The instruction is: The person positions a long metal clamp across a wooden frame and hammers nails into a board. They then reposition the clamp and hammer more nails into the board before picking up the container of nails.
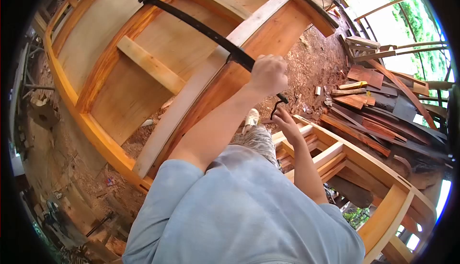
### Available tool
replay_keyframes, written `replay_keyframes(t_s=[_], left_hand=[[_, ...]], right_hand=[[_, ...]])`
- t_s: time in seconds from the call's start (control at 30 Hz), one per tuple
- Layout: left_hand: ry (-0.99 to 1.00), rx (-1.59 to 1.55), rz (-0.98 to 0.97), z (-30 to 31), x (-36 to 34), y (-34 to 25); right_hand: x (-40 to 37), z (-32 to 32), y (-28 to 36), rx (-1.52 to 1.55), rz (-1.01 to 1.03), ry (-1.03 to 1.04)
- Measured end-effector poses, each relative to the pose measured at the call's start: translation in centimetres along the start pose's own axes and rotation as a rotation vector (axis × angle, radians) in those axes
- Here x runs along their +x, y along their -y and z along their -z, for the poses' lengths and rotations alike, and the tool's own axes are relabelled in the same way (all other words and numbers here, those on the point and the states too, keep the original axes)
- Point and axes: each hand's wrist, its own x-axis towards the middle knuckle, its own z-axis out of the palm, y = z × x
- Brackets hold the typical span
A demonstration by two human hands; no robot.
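A long black bar clamp (194,23) lies across a large wooden panel frame (108,134), running from the upper left toward my body. My left hand (269,74) is closed in a fist around the clamp's near end, just past the frame's edge. Below it, my right hand (283,119) has its fingers closed at the bent black crank handle (275,107) at the clamp's tip. A pale wooden strip (167,115) lies along the near side of the frame, under the clamp.
Another slatted wooden frame (330,154) stands close on my right. Offcuts and boards (369,120) are piled farther right. Wood shavings cover the floor (318,58). A second black bar (314,7) rests at the frame's far end. A tree stump (44,113) stands at left.
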Motion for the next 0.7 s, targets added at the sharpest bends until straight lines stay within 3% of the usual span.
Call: replay_keyframes(t_s=[0.1,0.17,0.23,0.3,0.33,0.4,0.53,0.7], left_hand=[[0.047,-0.005,0.016,0.6,0.1,0.1],[0.026,0.025,0.03,0.6,0.0,-0.1],[0.04,0.05,0.048,1.0,0.0,-0.5],[0.044,-0.008,0.077,1.5,-0.1,-1.0],[0.045,0.02,0.078,1.9,0.2,-1.2],[0.121,0.06,0.129,2.0,0.1,-2.1],[-0.032,0.179,0.066,1.4,0.5,-2.6],[-0.237,0.094,0.284,0.6,0.2,-2.6]], right_hand=[[2.0,2.3,-5.7,-0.231,-0.252,0.027],[4.9,1.8,-12.1,-0.629,-0.324,0.142],[11.2,-0.5,-27.9,-1.096,-0.193,0.704],[8.8,0.6,-21.6,-0.912,-0.351,0.419],[9.1,1.8,-19.3,-0.905,-0.326,0.434],[9.3,4.9,-17.1,-1.001,-0.25,0.736],[9.6,10.8,-17.0,-0.733,-0.112,0.685],[10.2,14.3,-12.2,-0.91,0.08,0.495]])
